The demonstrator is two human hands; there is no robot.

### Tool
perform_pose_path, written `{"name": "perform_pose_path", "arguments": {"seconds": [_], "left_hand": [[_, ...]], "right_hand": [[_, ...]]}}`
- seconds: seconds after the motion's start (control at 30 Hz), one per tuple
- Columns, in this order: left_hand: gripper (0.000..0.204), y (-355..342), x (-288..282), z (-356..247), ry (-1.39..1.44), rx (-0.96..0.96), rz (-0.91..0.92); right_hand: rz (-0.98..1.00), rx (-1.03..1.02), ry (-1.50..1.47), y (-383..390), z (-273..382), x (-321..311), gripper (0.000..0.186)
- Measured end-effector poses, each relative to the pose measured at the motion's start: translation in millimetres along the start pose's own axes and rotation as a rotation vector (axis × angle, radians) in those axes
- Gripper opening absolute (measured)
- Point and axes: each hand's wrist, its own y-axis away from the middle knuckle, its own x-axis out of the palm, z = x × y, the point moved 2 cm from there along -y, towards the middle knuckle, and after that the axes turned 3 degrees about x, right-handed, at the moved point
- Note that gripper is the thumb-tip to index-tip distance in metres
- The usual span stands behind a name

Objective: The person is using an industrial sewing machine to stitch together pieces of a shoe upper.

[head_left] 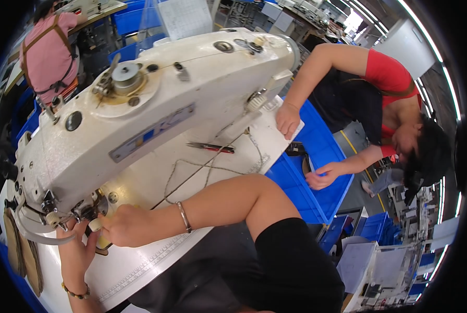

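A cream-white industrial sewing machine (155, 109) lies across the white table (139, 266). Both my hands are at its needle end on the lower left. My right hand (126, 225), with a metal bangle on the wrist, is curled tight beside the presser foot (61, 221). It pinches a small tan piece (104, 245) whose edge shows under the fingers. My left hand (77, 253), wearing a beaded bracelet, reaches up from below. Its fingertips touch the needle area, and what they hold is hidden.
Red-handled snips (210, 147) and loose thread lie on the table behind the machine. Tan leather pieces (19, 248) hang at the left edge. A co-worker in red rests one hand (288, 120) on the table corner and the other in a blue bin (322, 156). A person in pink (48, 52) sits far left.
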Motion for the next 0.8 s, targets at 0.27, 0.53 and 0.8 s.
{"name": "perform_pose_path", "arguments": {"seconds": [0.27,0.53,0.8], "left_hand": [[0.043,1.6,-3.4,2.7,-0.007,-0.043,0.109],[0.04,5.0,-10.6,1.0,0.037,-0.015,0.102],[0.031,-7.0,-12.9,7.2,0.087,0.208,0.022]], "right_hand": [[-0.022,-0.015,0.062,-2.9,1.7,-0.3,0.016],[0.072,0.048,-0.068,1.4,3.8,-10.8,0.011],[0.186,0.018,0.001,-5.0,3.7,-14.3,0.026]]}}
